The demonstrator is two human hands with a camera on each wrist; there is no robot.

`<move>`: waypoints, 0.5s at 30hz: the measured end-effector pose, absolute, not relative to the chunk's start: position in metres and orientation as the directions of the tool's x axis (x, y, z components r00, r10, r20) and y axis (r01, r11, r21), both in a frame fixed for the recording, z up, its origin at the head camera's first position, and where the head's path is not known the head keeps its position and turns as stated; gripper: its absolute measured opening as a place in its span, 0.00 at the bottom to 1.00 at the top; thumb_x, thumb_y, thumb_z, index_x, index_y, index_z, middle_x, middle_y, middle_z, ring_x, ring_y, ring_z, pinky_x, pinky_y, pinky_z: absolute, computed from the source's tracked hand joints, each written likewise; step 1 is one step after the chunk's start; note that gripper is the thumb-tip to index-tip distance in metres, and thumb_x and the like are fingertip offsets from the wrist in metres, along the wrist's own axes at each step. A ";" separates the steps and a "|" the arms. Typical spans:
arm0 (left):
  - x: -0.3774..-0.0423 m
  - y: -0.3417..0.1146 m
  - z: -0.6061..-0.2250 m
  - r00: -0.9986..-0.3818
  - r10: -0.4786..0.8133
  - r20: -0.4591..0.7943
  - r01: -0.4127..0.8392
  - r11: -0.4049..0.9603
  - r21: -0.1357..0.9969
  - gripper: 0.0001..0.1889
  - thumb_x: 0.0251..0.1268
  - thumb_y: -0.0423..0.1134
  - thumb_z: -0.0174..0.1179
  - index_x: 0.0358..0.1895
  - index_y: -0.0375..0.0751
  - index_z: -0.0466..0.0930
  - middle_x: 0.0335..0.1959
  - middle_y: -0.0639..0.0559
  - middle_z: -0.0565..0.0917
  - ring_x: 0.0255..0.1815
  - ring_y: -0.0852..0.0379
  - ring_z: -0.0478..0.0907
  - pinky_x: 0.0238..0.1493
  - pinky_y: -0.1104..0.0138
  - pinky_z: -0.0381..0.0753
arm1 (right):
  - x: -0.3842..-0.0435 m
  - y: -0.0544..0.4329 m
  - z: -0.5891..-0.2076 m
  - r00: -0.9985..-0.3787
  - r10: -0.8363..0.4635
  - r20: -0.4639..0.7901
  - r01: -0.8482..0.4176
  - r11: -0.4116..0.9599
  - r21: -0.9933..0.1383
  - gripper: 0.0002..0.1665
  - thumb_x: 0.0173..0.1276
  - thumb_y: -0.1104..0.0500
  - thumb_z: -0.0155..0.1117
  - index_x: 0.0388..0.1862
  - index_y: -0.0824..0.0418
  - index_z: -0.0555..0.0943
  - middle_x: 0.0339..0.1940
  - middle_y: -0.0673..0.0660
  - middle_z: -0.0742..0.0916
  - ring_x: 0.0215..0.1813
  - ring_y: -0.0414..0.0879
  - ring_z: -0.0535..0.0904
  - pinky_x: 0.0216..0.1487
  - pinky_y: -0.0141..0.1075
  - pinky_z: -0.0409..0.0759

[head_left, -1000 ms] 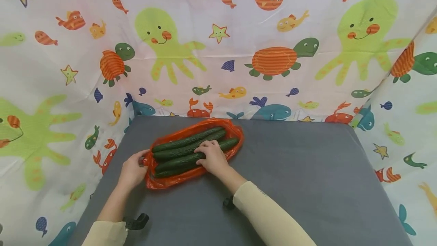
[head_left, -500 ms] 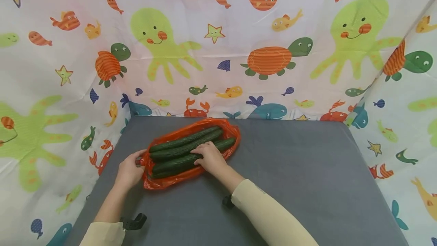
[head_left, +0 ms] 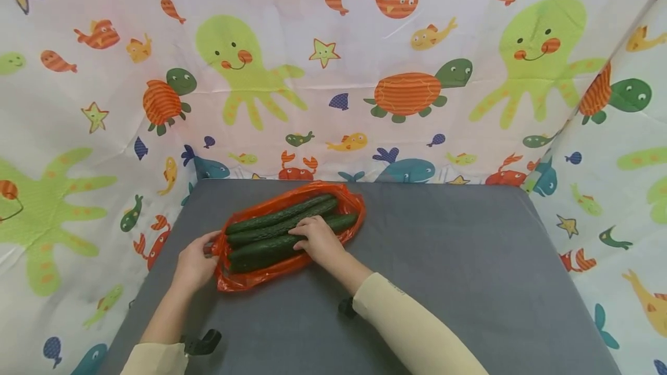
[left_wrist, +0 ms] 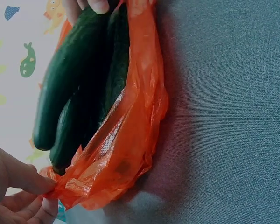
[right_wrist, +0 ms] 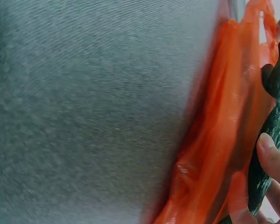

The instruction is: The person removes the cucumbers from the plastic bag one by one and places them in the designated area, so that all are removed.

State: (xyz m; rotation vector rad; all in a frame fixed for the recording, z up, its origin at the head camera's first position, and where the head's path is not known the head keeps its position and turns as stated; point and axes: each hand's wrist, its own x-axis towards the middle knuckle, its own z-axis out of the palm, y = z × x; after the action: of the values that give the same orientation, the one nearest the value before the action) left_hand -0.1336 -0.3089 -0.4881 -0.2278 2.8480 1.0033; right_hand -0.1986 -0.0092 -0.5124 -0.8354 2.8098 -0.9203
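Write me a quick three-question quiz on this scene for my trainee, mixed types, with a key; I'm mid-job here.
1. Fill the gap: the orange bag lies on a ____ tabletop.
2. True or false: the person's right grip pinches a cucumber.
3. Multiple choice: what does the person's left grip pinch?
A) a cucumber
B) the edge of the orange bag
C) the printed curtain

Key: 1 gray; 2 true; 3 B.

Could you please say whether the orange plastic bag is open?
Open: the orange plastic bag gapes around long, dark green cucumbers, leaving them exposed.
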 end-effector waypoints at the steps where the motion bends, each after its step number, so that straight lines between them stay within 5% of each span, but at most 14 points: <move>1: -0.134 -0.309 -0.488 -0.983 -0.101 -0.155 -0.176 0.770 0.613 0.33 0.64 0.28 0.56 0.74 0.40 0.67 0.65 0.31 0.74 0.58 0.34 0.78 0.47 0.50 0.83 | -0.199 -0.009 -0.510 -0.852 -0.513 0.104 -0.473 0.669 -0.573 0.24 0.63 0.55 0.73 0.60 0.51 0.86 0.59 0.52 0.86 0.64 0.52 0.76 0.63 0.44 0.77; 15: -0.135 -0.306 -0.486 -0.978 -0.110 -0.179 -0.199 0.760 0.618 0.33 0.65 0.28 0.56 0.75 0.40 0.66 0.66 0.30 0.72 0.61 0.33 0.75 0.51 0.47 0.82 | -0.201 0.004 -0.475 -0.867 -0.461 0.191 -0.464 0.604 -0.648 0.25 0.62 0.57 0.74 0.59 0.54 0.86 0.57 0.55 0.86 0.65 0.54 0.76 0.65 0.45 0.77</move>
State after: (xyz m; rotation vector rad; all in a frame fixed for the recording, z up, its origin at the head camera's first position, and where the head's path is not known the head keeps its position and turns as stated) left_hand -0.1347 -0.3058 -0.4862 -0.2484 2.8223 1.0141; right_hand -0.2014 0.0038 -0.4753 -0.8126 2.8175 -1.1392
